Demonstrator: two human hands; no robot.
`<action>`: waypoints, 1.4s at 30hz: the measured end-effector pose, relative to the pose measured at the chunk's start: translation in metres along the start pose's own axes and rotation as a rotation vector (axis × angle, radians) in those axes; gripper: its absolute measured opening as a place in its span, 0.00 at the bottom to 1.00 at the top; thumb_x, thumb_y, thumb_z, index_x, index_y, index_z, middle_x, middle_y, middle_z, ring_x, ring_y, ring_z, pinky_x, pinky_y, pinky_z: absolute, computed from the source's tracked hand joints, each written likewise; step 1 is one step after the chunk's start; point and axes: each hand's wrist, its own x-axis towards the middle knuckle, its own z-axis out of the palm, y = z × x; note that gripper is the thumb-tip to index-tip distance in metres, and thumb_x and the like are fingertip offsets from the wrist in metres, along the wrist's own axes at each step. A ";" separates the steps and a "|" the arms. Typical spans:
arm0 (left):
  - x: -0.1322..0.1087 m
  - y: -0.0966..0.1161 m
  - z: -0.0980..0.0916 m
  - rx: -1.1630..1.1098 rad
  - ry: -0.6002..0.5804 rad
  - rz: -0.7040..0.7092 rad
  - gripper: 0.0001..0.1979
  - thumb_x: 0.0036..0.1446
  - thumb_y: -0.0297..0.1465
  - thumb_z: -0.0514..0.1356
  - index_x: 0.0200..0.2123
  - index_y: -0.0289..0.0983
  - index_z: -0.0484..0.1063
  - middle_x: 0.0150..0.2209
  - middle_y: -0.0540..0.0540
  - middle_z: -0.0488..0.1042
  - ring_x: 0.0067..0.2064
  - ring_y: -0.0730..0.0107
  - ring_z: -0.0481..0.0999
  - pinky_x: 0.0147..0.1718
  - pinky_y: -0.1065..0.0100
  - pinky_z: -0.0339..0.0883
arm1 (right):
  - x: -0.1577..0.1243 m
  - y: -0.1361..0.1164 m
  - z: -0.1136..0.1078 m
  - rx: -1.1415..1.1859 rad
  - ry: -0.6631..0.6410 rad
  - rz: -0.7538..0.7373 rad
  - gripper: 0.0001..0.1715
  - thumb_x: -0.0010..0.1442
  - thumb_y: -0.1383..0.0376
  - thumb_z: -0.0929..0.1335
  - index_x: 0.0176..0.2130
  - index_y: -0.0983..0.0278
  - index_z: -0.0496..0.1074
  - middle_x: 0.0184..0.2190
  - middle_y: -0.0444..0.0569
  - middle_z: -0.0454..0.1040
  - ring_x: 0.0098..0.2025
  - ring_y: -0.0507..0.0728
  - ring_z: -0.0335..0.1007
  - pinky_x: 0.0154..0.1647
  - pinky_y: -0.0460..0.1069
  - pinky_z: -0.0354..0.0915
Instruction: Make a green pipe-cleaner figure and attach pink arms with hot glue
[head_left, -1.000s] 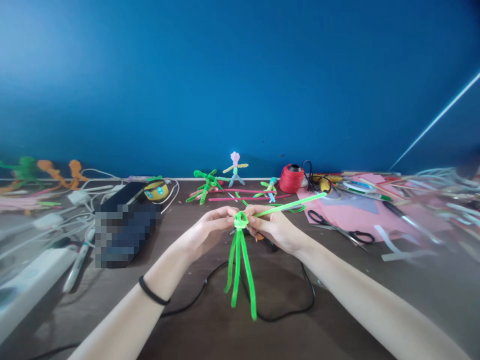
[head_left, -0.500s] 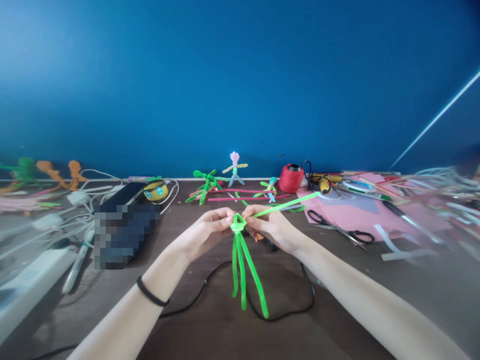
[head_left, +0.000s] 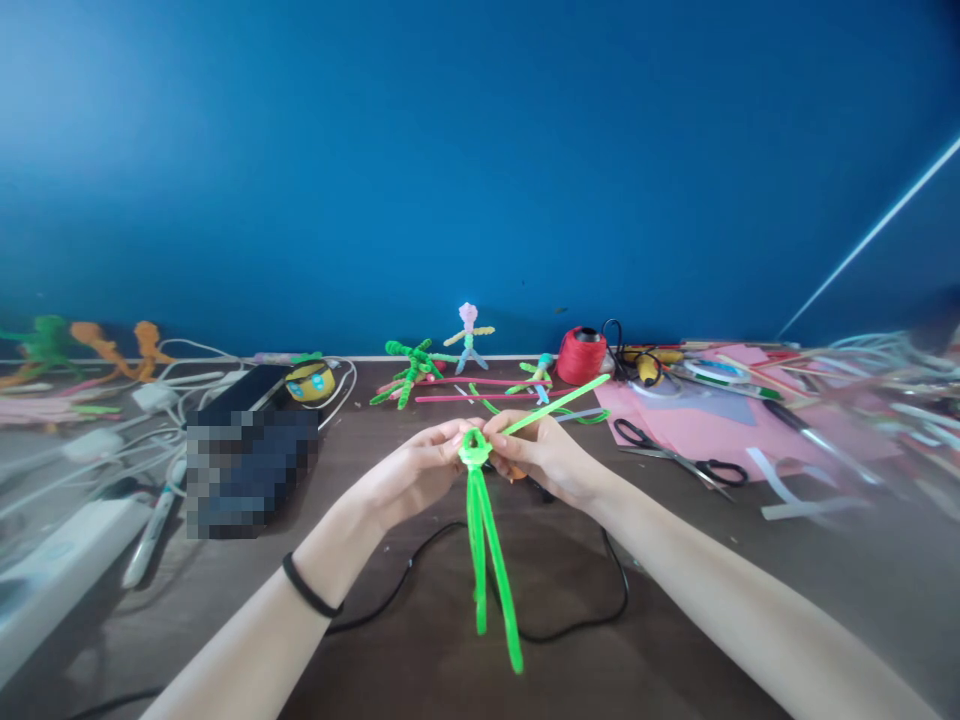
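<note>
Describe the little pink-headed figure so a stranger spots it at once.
Start at the blue wall and drop to its foot, where the brown table begins. Straight beyond the left hand and right hand, a small fuzzy figure stands between the dark green figure and the red spool. A pink head, yellow arms and pale blue legs set it apart from both.

Hanging green strands (head_left: 498, 560): two have been brought together into overlap, where all three were spread apart earlier
Long green end (head_left: 559, 409): has been tilted more steeply, its tip drawn leftward, nearer the red spool (head_left: 579, 358)
</note>
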 end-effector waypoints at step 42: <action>-0.011 0.029 0.021 1.363 0.326 0.289 0.07 0.52 0.31 0.54 0.27 0.38 0.72 0.34 0.48 0.74 0.36 0.68 0.72 0.33 0.69 0.64 | 0.001 -0.005 0.002 -0.365 0.102 -0.065 0.14 0.54 0.57 0.66 0.28 0.67 0.68 0.19 0.40 0.65 0.19 0.46 0.60 0.18 0.43 0.56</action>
